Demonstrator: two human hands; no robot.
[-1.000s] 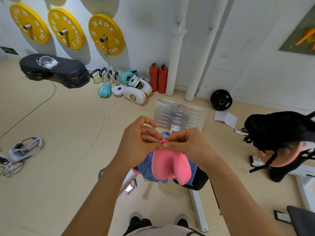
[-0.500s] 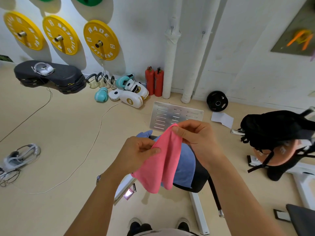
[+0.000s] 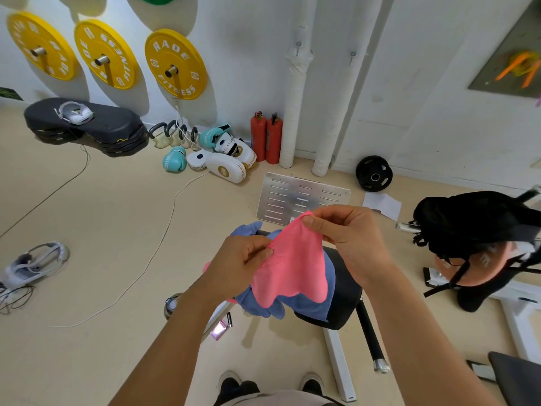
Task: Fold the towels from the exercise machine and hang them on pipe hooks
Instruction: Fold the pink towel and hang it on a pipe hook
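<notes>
Hands point(image 3: 243, 260) point(image 3: 347, 240) are pinched on the top edge of a soft pink cloth towel point(image 3: 289, 269), held stretched and hanging above the black padded exercise-machine seat point(image 3: 342, 291) and its blue towel point(image 3: 310, 307), apparently for folding.

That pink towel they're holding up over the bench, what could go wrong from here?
The pink towel is held only by fingertip pinches of the left hand and right hand at its top edge, so a corner could slip and spoil the fold. It hangs close over the blue towel on the black bench pad; the two might snag, dragging the blue one to the floor.
</notes>
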